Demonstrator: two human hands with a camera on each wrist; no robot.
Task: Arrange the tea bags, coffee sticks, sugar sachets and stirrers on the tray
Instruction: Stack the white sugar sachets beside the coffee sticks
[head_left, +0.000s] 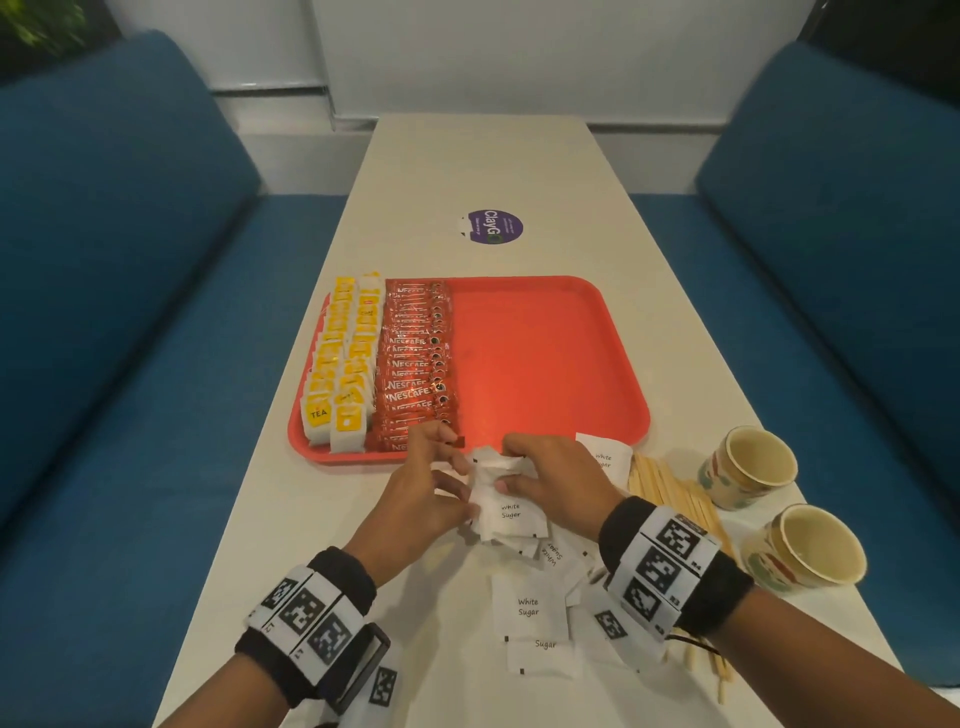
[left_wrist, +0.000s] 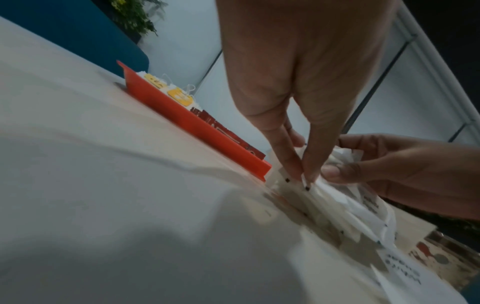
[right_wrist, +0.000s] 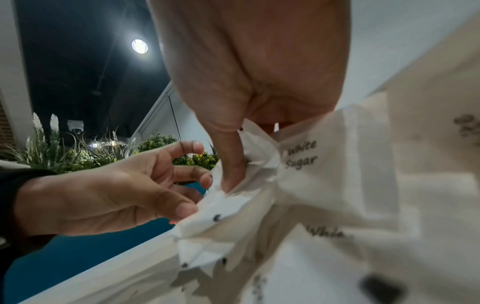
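Red tray (head_left: 545, 358), bare right half

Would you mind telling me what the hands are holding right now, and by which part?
Both hands hold a bunch of white sugar sachets: the right hand pinches its upper right edge, the left hand grips its left side, just above the table.

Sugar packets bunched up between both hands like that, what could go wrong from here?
1. The bundle of sugar packets looks uneven and crumpled; a few could slip from the grip of the left hand and right hand on the way to the tray.
2. The hands work right by the coffee sticks; a nudge could upset that neat row.
3. The right forearm lies near the paper cups and stirrers, and might knock them.
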